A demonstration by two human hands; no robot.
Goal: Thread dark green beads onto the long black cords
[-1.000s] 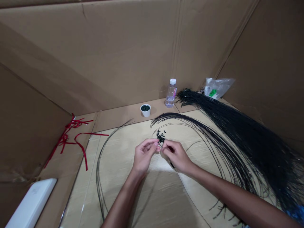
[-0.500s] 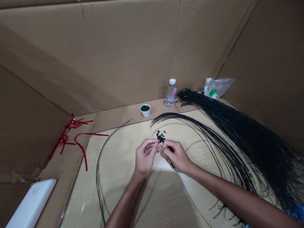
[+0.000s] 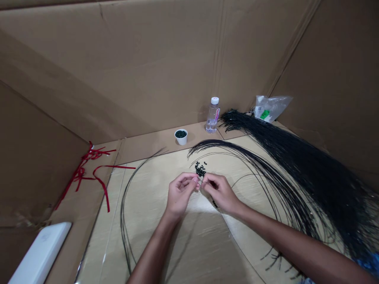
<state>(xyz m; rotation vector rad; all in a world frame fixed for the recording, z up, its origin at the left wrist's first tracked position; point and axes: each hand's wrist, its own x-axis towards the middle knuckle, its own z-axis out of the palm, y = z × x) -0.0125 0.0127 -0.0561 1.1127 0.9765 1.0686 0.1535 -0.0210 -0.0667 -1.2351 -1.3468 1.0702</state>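
**Live: both hands pinched together, right under the beads**

I've got the left hand (image 3: 180, 192) and right hand (image 3: 220, 193) meeting at the fingertips, each closed on what looks like a thin black strand (image 3: 201, 180), though it's too fine to see clearly. A cluster of black beads (image 3: 200, 170) sits just above them, with more curved black strands (image 3: 233, 148) sweeping across a tan board (image 3: 148, 185). A thick black bundle (image 3: 299, 169) lies to the right. Behind, a white cup (image 3: 181, 137) and water bottle (image 3: 212, 116) stand apart, and red ribbon (image 3: 103, 189) lies left.
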